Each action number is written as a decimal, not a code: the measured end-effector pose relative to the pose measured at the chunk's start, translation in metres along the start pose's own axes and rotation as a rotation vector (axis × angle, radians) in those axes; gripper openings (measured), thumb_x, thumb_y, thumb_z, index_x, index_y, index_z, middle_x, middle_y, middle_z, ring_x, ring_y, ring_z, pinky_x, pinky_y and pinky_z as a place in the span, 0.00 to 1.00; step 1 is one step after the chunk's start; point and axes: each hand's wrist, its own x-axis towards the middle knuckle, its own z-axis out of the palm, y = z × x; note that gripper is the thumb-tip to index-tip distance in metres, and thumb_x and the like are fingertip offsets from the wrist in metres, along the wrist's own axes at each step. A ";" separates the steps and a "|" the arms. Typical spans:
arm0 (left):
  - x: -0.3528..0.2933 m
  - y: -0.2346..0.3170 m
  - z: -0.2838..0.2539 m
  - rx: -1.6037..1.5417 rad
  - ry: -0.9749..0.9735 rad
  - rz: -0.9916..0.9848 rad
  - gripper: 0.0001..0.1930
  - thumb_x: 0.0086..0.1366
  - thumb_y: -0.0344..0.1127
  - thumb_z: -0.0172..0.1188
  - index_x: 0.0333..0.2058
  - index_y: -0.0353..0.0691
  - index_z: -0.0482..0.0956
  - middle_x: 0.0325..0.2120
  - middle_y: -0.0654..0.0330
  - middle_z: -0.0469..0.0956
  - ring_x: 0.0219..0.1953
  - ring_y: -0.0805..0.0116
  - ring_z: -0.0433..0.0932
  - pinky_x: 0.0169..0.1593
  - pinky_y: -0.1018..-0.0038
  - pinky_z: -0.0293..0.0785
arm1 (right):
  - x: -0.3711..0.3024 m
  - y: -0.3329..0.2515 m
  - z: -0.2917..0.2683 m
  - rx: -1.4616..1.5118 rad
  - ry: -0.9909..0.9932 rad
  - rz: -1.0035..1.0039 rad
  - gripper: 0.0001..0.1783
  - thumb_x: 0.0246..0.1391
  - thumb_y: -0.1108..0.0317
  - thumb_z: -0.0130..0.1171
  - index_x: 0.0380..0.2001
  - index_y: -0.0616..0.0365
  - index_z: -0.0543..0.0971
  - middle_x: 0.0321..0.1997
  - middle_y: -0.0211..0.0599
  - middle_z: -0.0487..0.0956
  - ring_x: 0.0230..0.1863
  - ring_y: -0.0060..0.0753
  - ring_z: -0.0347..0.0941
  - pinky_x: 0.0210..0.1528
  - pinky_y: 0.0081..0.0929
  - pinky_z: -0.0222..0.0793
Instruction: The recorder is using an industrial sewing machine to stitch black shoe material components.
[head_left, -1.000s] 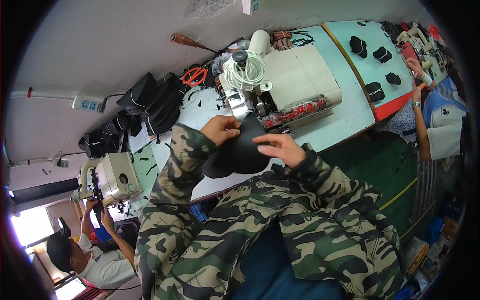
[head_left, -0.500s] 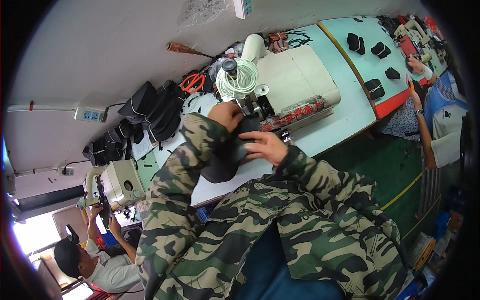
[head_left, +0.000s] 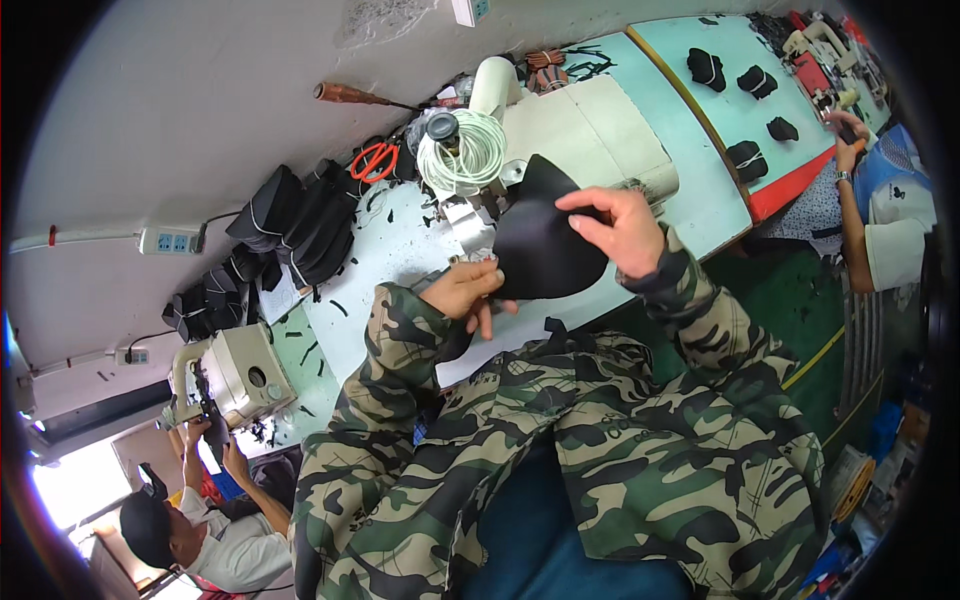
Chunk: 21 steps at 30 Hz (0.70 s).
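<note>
In the head view, we count one black fabric piece (head_left: 550,245) between our two hands, in front of one cream sewing machine (head_left: 590,125) on the worktop (head_left: 385,255). The narrow tip of the piece points away from us, toward the machine; its long axis runs roughly away from our body, with the broad, rounded end nearer us. Our left hand (head_left: 470,295) grasps its lower left edge, the thumb on top and other fingers beneath. The fingers of our right hand (head_left: 622,232) touch the piece near its right edge; whether they grip it, we cannot tell.

On the machine we see one coil of white cord (head_left: 480,160). To its left are one pair of orange-handled scissors (head_left: 375,162) and one screwdriver (head_left: 350,93). Four black bundles (head_left: 746,160) lie apart on the far right; more black stacks (head_left: 300,225), too crowded to count, sit on the left. We count two co-workers, one at left (head_left: 225,545), by a second machine (head_left: 245,372), and one at right (head_left: 890,215).
</note>
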 end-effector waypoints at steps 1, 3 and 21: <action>0.002 -0.004 -0.005 -0.003 0.002 0.005 0.14 0.67 0.42 0.45 0.34 0.37 0.71 0.17 0.55 0.75 0.10 0.69 0.71 0.12 0.80 0.63 | -0.006 0.006 0.009 -0.044 0.083 -0.055 0.13 0.48 0.76 0.54 0.40 0.63 0.77 0.32 0.33 0.79 0.34 0.20 0.71 0.39 0.19 0.66; 0.011 -0.013 -0.023 -0.233 -0.066 -0.036 0.13 0.66 0.41 0.46 0.33 0.35 0.71 0.16 0.55 0.73 0.06 0.70 0.65 0.09 0.78 0.59 | -0.015 0.014 0.022 -0.177 0.079 -0.168 0.13 0.43 0.75 0.54 0.36 0.60 0.78 0.34 0.42 0.79 0.34 0.38 0.77 0.39 0.27 0.70; 0.058 0.006 -0.018 0.613 0.606 0.128 0.14 0.60 0.38 0.50 0.26 0.32 0.76 0.12 0.52 0.72 0.18 0.57 0.76 0.28 0.64 0.70 | -0.007 -0.020 0.009 -0.592 0.143 -0.065 0.35 0.45 0.74 0.55 0.59 0.52 0.60 0.38 0.48 0.77 0.32 0.48 0.75 0.35 0.35 0.71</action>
